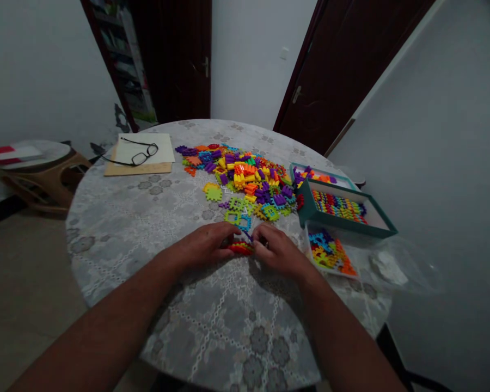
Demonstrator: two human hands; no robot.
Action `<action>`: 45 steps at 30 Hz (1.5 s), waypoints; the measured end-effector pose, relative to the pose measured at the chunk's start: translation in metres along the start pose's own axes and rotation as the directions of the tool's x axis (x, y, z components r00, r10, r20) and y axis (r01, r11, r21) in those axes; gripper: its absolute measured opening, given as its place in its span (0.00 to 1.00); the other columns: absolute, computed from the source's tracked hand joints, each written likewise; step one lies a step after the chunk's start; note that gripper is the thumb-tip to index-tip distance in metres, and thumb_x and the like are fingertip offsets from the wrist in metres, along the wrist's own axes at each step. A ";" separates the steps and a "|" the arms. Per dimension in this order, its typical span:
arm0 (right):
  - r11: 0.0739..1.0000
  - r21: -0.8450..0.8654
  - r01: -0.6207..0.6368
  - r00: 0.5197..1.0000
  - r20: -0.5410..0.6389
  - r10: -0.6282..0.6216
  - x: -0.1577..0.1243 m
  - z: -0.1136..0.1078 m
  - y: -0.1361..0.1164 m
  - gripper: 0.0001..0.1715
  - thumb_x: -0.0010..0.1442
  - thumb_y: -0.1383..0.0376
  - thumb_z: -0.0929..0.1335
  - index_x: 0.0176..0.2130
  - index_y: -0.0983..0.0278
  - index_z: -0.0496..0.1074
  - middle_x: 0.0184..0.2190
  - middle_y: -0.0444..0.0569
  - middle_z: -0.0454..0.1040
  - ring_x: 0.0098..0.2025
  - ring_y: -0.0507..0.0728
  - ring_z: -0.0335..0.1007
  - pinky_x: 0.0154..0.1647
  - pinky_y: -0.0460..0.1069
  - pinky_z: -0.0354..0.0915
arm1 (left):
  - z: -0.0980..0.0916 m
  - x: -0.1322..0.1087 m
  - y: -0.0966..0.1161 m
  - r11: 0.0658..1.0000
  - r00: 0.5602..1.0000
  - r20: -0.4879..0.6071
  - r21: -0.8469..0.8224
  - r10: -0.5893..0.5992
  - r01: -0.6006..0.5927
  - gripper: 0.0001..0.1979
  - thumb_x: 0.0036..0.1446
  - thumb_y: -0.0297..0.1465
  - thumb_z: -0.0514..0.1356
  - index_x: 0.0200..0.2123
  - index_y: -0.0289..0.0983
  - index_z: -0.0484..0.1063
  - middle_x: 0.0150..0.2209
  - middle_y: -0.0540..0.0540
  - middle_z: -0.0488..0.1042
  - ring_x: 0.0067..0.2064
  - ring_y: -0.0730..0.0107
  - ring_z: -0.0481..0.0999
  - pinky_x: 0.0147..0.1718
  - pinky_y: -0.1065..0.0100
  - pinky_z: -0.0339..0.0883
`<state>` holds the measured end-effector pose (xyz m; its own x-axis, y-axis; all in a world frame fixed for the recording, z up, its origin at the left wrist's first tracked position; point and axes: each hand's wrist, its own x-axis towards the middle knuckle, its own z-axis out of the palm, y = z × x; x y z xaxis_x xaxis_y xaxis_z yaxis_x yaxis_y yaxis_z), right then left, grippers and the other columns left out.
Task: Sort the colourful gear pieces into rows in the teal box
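Note:
In the middle of the table, my left hand (214, 242) is closed on one end of a small red and yellow assembly of plastic building pieces (242, 248). Opposite it, my right hand (275, 247) pinches a purple building piece (247, 236) against the assembly's upper right side. Fingers cover parts of both. Just beyond the hands lie green and blue window-shaped pieces (244, 221). Farther back spreads a large heap of colourful interlocking pieces (249, 177), with yellow-green square pieces (213, 193) at its near left.
On the right stand a dark green box (324, 215) with rows of pieces, a second box (347, 185) behind it, and a clear tray (331, 269) of pieces. A plastic bag (404, 268) lies beside them. Glasses (139, 158) rest on papers (163, 148) at the far left.

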<state>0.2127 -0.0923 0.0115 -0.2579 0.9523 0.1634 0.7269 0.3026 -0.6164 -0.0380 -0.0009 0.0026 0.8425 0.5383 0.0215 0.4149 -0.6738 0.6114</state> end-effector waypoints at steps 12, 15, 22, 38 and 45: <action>0.993 -0.113 -0.014 0.999 0.032 0.018 0.005 0.014 0.005 0.05 0.74 0.67 0.66 0.45 0.60 0.74 0.42 0.48 0.79 0.43 0.57 0.74 0.47 0.50 0.65 | 0.004 0.003 -0.010 1.000 1.000 -0.022 0.027 -0.014 0.014 0.19 0.66 0.39 0.64 0.58 0.45 0.76 0.50 0.43 0.82 0.49 0.55 0.80 0.49 0.59 0.71; 0.994 -0.109 0.003 1.000 0.027 0.000 0.007 0.015 0.003 0.10 0.71 0.71 0.67 0.49 0.62 0.76 0.47 0.51 0.81 0.48 0.58 0.76 0.52 0.52 0.68 | 0.003 0.005 -0.008 0.999 1.000 0.007 0.038 -0.007 0.007 0.15 0.68 0.41 0.62 0.53 0.44 0.78 0.49 0.43 0.81 0.49 0.54 0.80 0.47 0.59 0.70; 0.991 -0.127 0.045 0.998 0.057 -0.038 0.006 0.021 -0.010 0.17 0.72 0.60 0.73 0.57 0.62 0.77 0.50 0.54 0.81 0.51 0.61 0.76 0.53 0.54 0.70 | 0.003 0.005 -0.003 0.998 1.000 0.003 0.061 -0.021 0.020 0.16 0.68 0.47 0.60 0.45 0.43 0.77 0.44 0.44 0.80 0.43 0.57 0.78 0.42 0.60 0.68; 0.941 -0.282 -0.185 0.950 -0.297 0.098 -0.035 -0.081 -0.010 0.13 0.73 0.60 0.71 0.54 0.62 0.77 0.48 0.53 0.82 0.46 0.58 0.76 0.50 0.52 0.69 | 0.002 0.007 -0.018 0.999 0.997 -0.073 0.032 -0.034 0.036 0.25 0.70 0.52 0.59 0.59 0.41 0.75 0.51 0.39 0.82 0.49 0.51 0.82 0.50 0.56 0.75; 0.852 -0.241 -0.465 0.846 -0.404 0.348 -0.101 -0.137 0.067 0.19 0.70 0.55 0.70 0.50 0.66 0.81 0.33 0.48 0.80 0.32 0.57 0.73 0.37 0.50 0.66 | 0.003 0.008 -0.020 0.999 0.997 -0.081 0.048 -0.007 0.011 0.23 0.70 0.50 0.59 0.57 0.42 0.77 0.53 0.39 0.83 0.51 0.51 0.83 0.52 0.55 0.75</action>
<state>0.3743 -0.1624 0.0589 0.2913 0.9274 0.2349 0.8926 -0.1752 -0.4154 -0.0390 0.0153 -0.0123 0.8090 0.5822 0.0814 0.4398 -0.6913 0.5733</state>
